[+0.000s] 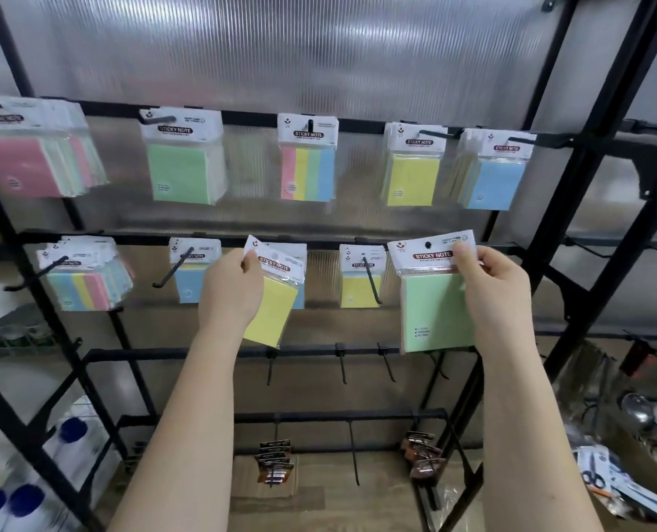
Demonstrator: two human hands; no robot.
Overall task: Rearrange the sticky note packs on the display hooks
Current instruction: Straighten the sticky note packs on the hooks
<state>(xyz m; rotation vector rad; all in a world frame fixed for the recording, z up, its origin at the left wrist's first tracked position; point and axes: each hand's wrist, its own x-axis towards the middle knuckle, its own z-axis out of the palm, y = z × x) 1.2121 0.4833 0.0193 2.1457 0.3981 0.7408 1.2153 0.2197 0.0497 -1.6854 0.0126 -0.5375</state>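
Note:
My left hand (231, 286) pinches the header of a yellow sticky note pack (271, 312), tilted in front of the middle hook of the second rail. My right hand (492, 286) pinches the top right corner of a green sticky note pack (434, 312), held free of any hook at the right end of that rail. On the top rail hang pink (20, 167), green (181, 170), striped (307, 172), yellow (411, 178) and blue (494, 184) packs. The second rail carries striped packs (85, 289), a blue pack (189, 282) and a yellow pack (357, 289).
Empty black hooks (342, 362) stick out from the third rail below my hands. Lower hooks hold brown items (275, 460). White bottles with blue caps (27, 501) stand at lower left. Packaged scissors (603, 481) lie at lower right. Black frame posts (572, 186) rise at right.

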